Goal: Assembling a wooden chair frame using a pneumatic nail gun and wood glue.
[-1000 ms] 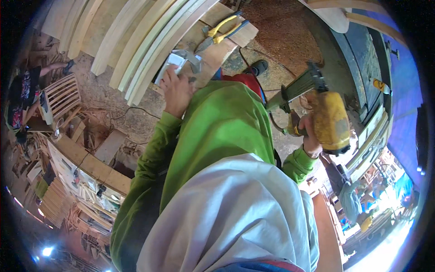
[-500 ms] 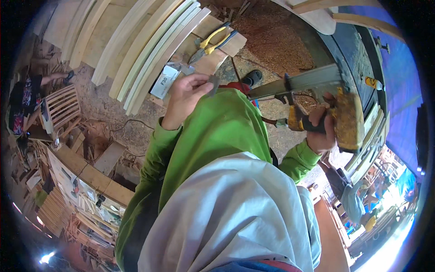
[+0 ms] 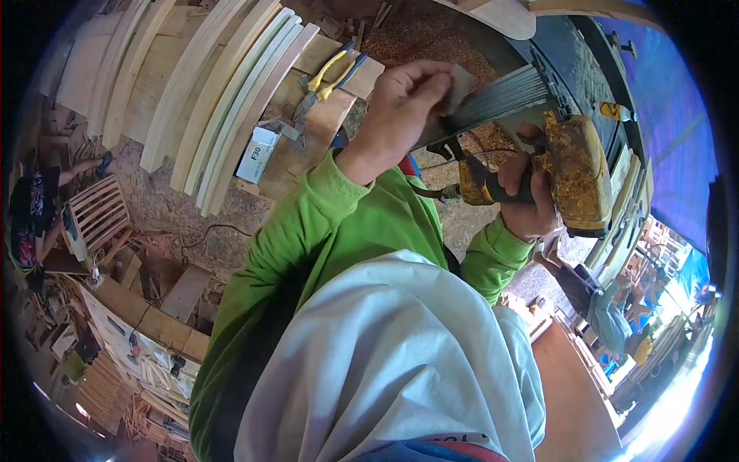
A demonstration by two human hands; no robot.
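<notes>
Nail gun and carton at a woodworking spot, seen from above. The hands are apart from each other. The right hand (image 3: pixel 527 202) is wrapped around the black grip of a worn yellow nail gun (image 3: pixel 579 179), whose body stands just right of the knuckles. The left hand (image 3: pixel 396 115), ahead and to the left of the right, pinches a thin flat strip (image 3: pixel 461 88) between thumb and fingers.

Containers: the gun's long, ribbed grey magazine (image 3: pixel 504 96) slants from the nose toward the left hand, the strip close to its near end; whether they touch, and whether fasteners lie inside, cannot be told. A small white carton (image 3: pixel 258 156) rests left of the left wrist, its contents hidden, with grey strips (image 3: pixel 291 133) at its far end.

Edges and room: the carton lies on a wooden board (image 3: pixel 279 175), beside long pale planks (image 3: pixel 231 100) farther left. Yellow-handled pliers (image 3: pixel 329 83) lie near the board's right edge. A gap of floor separates this edge from the left wrist. Sawdust (image 3: pixel 423 38) spreads beyond the left fingers; an air hose (image 3: pixel 426 190) runs below the left hand to the grip. Stacked boards (image 3: pixel 627 208) flank the gun's right side.
</notes>
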